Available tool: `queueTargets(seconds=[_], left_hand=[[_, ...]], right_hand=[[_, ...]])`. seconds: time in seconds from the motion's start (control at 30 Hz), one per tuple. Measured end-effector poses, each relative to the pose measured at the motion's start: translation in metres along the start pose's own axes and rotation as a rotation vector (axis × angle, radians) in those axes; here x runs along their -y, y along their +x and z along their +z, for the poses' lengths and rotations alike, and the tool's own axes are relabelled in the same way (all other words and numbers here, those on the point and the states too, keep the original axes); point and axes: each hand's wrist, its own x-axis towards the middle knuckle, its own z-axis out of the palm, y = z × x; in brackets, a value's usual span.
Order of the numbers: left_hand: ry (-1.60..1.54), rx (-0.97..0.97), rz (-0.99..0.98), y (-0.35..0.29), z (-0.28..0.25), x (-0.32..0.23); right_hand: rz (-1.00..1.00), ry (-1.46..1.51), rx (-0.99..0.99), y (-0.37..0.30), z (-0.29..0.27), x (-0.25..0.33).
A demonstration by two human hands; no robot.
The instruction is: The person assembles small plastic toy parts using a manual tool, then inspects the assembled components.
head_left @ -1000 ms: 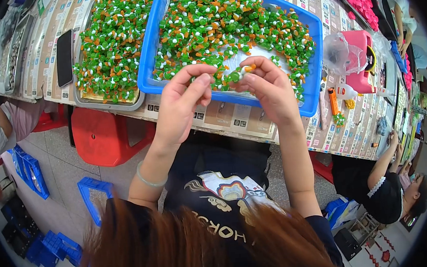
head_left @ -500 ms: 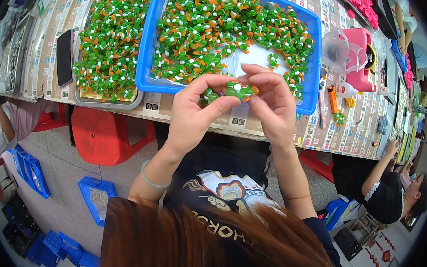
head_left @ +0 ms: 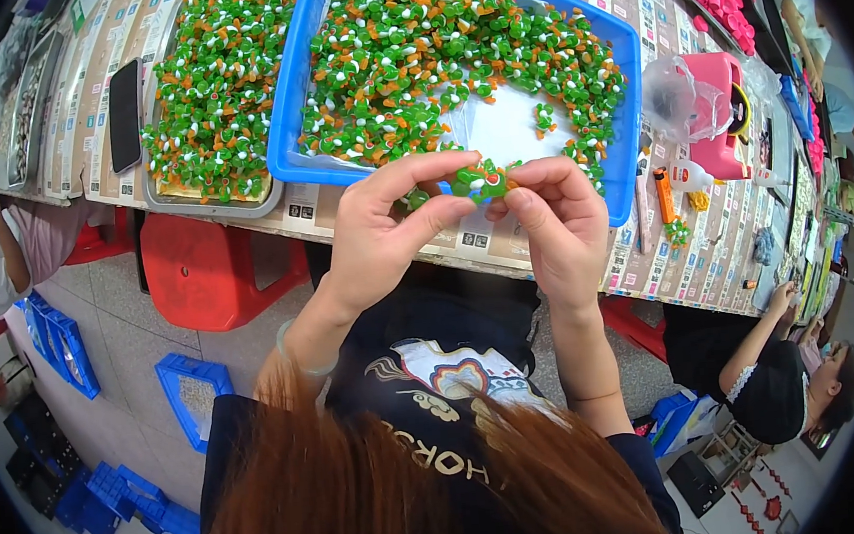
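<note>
Between my hands, over the near edge of the table, is a small green plastic figure (head_left: 481, 178) with orange and white parts. My left hand (head_left: 384, 225) grips it between thumb and fingers, and another green piece shows inside its curl. My right hand (head_left: 558, 225) pinches the figure's right side with thumb and forefinger. Just beyond my hands stands a blue tray (head_left: 286, 107) heaped with similar small green, orange and white pieces (head_left: 381, 65). A white lining (head_left: 511, 125) shows at the tray's near right, with a few loose pieces on it.
Left of the tray, a metal tray (head_left: 267, 204) holds more pieces; beside it lies a phone (head_left: 125, 115). On the right are a pink container (head_left: 719, 124), a white bottle (head_left: 689, 176) and an orange tool (head_left: 664, 195). A red stool (head_left: 197, 275) stands below. Other people sit at both sides.
My right hand's raised fingers have come down and closed into a pinch on the figure. The figure has turned slightly between my hands. My left hand stays nearly in place.
</note>
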Motion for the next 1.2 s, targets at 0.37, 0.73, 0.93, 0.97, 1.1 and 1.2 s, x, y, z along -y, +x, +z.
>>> queueTargets(seconds=[0.37, 0.73, 0.93, 0.97, 1.1, 1.2], left_hand=[[-0.351, -0.003, -0.058, -0.001, -0.011, 0.001], [-1.267, 0.123, -0.215, 0.003, -0.039, 0.018], [-1.169, 0.017, -0.342, 0.008, -0.037, 0.017], [-1.041, -0.052, -0.378, 0.008, -0.034, 0.016], [-0.761, -0.046, -0.382, 0.011, -0.022, 0.016], [-0.472, -0.036, -0.354, 0.01, -0.006, 0.01]], right_hand=[[-0.158, -0.349, -0.026, 0.023, -0.003, -0.011], [0.063, -1.216, 0.308, 0.069, -0.012, -0.04], [0.103, -0.663, 0.001, 0.063, -0.018, -0.031], [0.112, -0.402, -0.014, 0.061, -0.018, -0.028], [0.369, 0.33, 0.085, 0.051, -0.023, -0.022], [0.384, 0.492, 0.132, 0.041, -0.02, -0.02]])
